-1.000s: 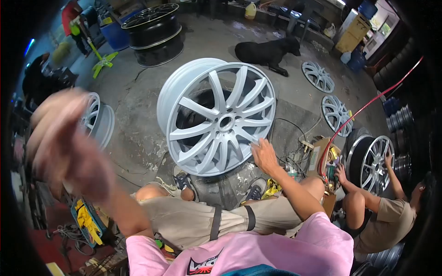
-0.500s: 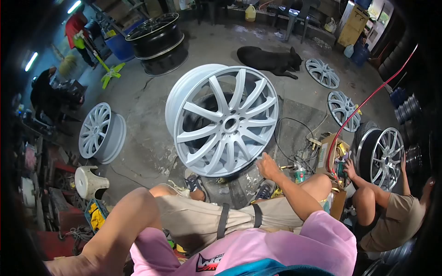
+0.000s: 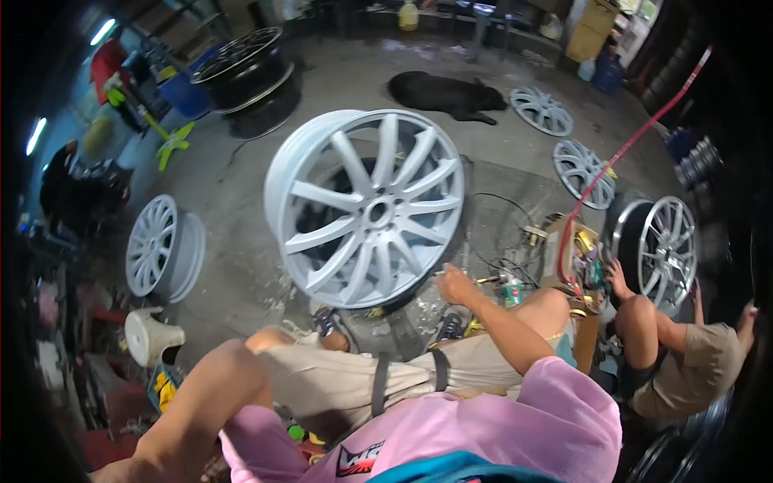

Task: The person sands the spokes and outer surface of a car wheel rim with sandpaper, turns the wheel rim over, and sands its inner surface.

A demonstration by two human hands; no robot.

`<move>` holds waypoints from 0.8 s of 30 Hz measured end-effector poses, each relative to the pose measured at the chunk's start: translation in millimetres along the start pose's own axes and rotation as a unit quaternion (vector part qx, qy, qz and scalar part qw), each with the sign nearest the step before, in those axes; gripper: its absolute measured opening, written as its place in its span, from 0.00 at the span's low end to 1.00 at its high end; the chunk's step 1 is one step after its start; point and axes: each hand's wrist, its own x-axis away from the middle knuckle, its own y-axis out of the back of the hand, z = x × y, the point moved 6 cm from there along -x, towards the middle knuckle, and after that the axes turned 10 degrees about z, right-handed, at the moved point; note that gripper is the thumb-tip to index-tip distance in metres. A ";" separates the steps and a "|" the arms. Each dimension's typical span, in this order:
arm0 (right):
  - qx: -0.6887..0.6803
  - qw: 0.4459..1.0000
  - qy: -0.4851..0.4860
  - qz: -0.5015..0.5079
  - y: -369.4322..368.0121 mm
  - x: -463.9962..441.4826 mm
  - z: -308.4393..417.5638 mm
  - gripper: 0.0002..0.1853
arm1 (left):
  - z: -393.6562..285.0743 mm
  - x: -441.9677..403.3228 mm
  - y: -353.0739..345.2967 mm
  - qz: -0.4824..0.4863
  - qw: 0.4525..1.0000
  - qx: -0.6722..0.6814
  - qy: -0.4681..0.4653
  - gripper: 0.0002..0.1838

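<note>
While a black dog [image 3: 439,93] lies on the floor [image 3: 515,145] beyond the grip, a seated person's right hand [image 3: 456,286] bends its fingers just beside the lower rim of a pale, many-spoked wheel [image 3: 322,234] — whether they pinch anything, one cannot tell. The wheel stands tilted, ahead and left of the grip; the left hand is out of view. Right of the grip, another person [image 3: 684,362] sits by a silvery wheel [image 3: 667,253].
</note>
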 end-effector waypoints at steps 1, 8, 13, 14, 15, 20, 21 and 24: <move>0.005 1.000 -0.014 0.001 1.6 1.6 0.5 0.20 | -0.9 6.4 12.8 0.045 0.999 -0.012 0.028 0.06; 0.057 0.996 -0.012 -0.074 90.5 23.3 -10.3 0.20 | 51.3 130.7 56.7 0.001 0.923 -0.249 0.295 0.08; -0.008 0.957 -0.071 -0.280 208.5 94.3 -60.0 0.13 | 177.8 142.7 -55.5 0.262 0.835 -0.094 0.475 0.04; 0.023 0.952 -0.100 -0.288 219.2 109.2 -83.9 0.13 | 194.7 170.8 -60.9 0.291 0.811 -0.084 0.501 0.07; 0.024 0.951 -0.107 -0.288 227.4 125.5 -106.6 0.12 | 208.4 203.8 -63.0 0.303 0.787 -0.086 0.530 0.09; 0.136 0.884 -0.365 -0.258 271.3 242.9 -198.0 0.16 | 223.6 315.8 -63.0 0.428 0.713 -0.212 0.512 0.24; 0.200 0.866 -0.380 -0.255 256.9 263.0 -267.6 0.16 | 225.8 334.8 -64.3 0.461 0.688 -0.211 0.519 0.29; 0.245 0.837 -0.422 -0.248 256.9 319.6 -341.1 0.16 | 230.9 392.6 -67.4 0.519 0.641 -0.200 0.528 0.39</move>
